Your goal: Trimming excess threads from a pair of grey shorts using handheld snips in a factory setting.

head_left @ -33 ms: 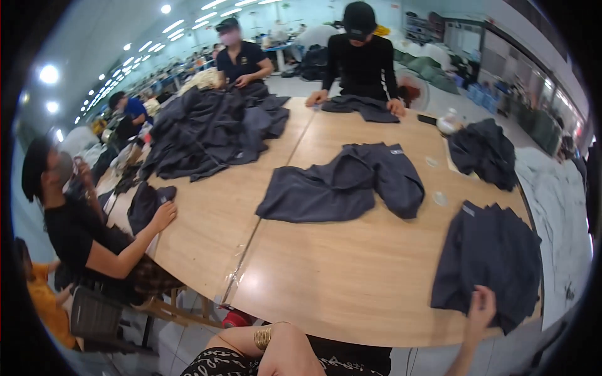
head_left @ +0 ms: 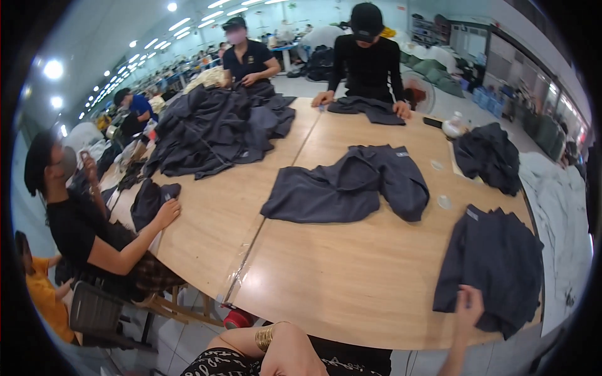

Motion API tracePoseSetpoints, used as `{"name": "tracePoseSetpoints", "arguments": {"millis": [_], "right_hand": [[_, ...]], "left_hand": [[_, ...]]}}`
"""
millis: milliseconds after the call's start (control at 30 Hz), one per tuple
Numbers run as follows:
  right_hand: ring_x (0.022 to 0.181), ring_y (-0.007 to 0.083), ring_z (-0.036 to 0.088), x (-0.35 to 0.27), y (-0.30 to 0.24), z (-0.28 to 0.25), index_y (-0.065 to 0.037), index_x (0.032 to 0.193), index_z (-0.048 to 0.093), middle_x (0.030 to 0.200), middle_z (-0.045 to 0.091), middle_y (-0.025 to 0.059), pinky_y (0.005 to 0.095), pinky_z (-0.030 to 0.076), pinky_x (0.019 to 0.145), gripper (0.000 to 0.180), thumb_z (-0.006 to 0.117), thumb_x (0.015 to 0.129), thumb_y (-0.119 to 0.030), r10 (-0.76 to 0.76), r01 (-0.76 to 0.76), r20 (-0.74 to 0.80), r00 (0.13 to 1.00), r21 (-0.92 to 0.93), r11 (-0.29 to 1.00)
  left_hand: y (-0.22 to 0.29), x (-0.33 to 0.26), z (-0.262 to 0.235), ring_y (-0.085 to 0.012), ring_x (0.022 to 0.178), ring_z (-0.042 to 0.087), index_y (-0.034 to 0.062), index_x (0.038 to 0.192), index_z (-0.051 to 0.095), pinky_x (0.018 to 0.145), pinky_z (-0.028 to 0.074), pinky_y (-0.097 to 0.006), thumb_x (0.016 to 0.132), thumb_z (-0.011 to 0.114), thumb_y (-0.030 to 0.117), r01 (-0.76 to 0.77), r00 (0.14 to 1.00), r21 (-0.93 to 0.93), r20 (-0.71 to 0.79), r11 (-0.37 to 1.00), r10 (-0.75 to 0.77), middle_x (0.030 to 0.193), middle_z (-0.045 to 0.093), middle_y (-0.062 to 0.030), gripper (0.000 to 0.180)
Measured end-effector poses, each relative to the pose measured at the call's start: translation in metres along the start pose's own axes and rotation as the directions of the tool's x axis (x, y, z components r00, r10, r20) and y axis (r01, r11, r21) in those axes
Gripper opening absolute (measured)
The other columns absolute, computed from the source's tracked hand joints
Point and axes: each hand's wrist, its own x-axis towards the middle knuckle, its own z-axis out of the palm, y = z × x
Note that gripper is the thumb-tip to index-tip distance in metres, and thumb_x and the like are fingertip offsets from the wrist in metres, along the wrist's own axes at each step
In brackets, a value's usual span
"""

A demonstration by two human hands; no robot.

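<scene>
The dark grey garment (head_left: 495, 269) lies at the near right corner of the counter (head_left: 313, 288), reaching about its near edge, with a pale label patch (head_left: 472, 214) near its far end. The right hand (head_left: 469, 306) is over its lower left part, fingers bunched; whether they pinch the cloth or only rest on it, I cannot tell. What seems to be the left arm (head_left: 295, 351), beside a gold bracelet (head_left: 264, 338), is bent near the body; its grip cannot be made out. Such soft cloth probably handles best if a hem is taken lightly between thumb and fingertips while the left hand steadies the opposite side, keeping layers from slipping and creases from setting.

Outward, counting: one garment spread mid-counter (head_left: 351, 191), one bunched garment (head_left: 486, 153) at far right, one before the co-worker opposite (head_left: 367, 69), one small dark bundle (head_left: 147, 203) at left, and one large heap (head_left: 207, 135) whose pieces overlap too much to count. Two small clear discs (head_left: 444, 202), one whitish bottle (head_left: 453, 127) and one black flat object (head_left: 433, 122) lie on the right side. Three co-workers are around the counter.
</scene>
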Motion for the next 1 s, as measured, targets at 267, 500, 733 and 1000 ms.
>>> {"name": "tracePoseSetpoints", "arguments": {"millis": [267,500,733,1000], "right_hand": [[0.068,0.0251,0.057,-0.024,-0.063,0.153,0.002,0.088,0.061,0.074,0.057,0.0124,0.0323,0.046,0.063,0.009,0.060,0.081,-0.002,-0.075,0.019,0.248,0.966,0.220,0.975],[0.050,0.0175,0.048,-0.026,-0.079,0.153,-0.010,0.083,0.064,0.064,0.055,0.0051,0.0282,0.039,0.048,0.014,0.063,0.085,-0.024,0.065,-0.083,0.094,0.993,0.198,0.977],[0.059,0.0189,0.054,-0.025,-0.069,0.153,0.004,0.081,0.062,0.068,0.059,0.0092,0.0300,0.044,0.056,0.022,0.062,0.085,-0.017,0.147,-0.213,0.214,0.966,0.327,0.921],[0.063,0.0185,0.056,-0.024,-0.075,0.150,0.003,0.083,0.062,0.071,0.061,0.0087,0.0293,0.045,0.058,0.024,0.061,0.087,-0.021,0.139,-0.173,0.165,0.976,0.212,0.962]], "left_hand": [[0.005,-0.006,0.027,-0.0396,0.110,0.045,0.0049,0.108,0.061,0.091,0.037,-0.047,0.080,0.071,0.035,0.025,0.962,0.120,-0.272,0.992,0.008,0.122,0.051,-0.0189,0.043],[0.010,-0.009,0.032,-0.0401,0.109,0.046,0.0047,0.107,0.062,0.090,0.037,-0.047,0.079,0.072,0.035,-0.071,0.913,0.137,-0.390,0.988,0.120,0.121,0.051,-0.0195,0.042],[0.015,-0.018,0.026,-0.0321,0.087,0.058,0.0016,0.097,0.065,0.075,0.043,-0.042,0.080,0.073,0.023,-0.026,0.989,-0.025,-0.146,0.999,0.022,0.096,0.064,-0.0126,0.028],[0.023,-0.005,0.013,-0.0280,0.072,0.060,0.0012,0.089,0.066,0.066,0.045,-0.038,0.084,0.069,0.017,-0.016,1.000,-0.050,-0.025,0.999,0.015,0.082,0.066,-0.0093,0.017]]}}
